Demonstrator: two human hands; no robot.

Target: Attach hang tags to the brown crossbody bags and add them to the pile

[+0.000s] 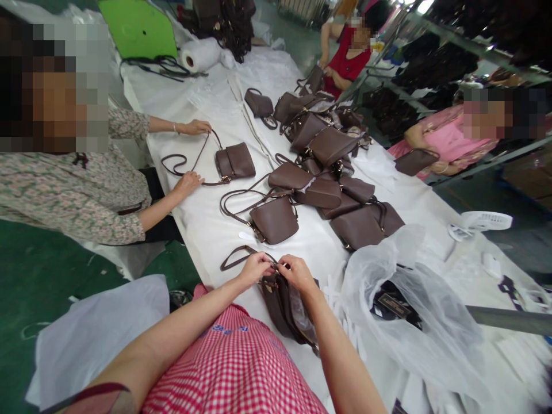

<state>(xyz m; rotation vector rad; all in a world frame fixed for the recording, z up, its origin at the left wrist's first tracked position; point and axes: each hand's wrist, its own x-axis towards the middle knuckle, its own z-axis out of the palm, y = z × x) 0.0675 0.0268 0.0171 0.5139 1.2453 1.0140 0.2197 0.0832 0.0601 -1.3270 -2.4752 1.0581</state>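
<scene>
Close to my body, a dark brown handbag (276, 305) stands at the table's near edge, its long side toward me at a slant. My left hand (257, 269) pinches at the top end of the bag, where the strap (235, 257) joins. Right beside it, my right hand (297, 272) has its fingertips closed at the same spot. Whatever small part lies between the fingers is too small to make out. The strap loops out to the left on the white cloth. Just beyond my hands lies another brown handbag (275, 220) with its strap.
Many brown handbags (330, 144) are heaped on the white table (202, 230). A clear plastic bag (448, 328) holding black tags (397, 305) sits at right. A co-worker at left handles the strap of a brown bag (236, 161). Two other people stand across the table.
</scene>
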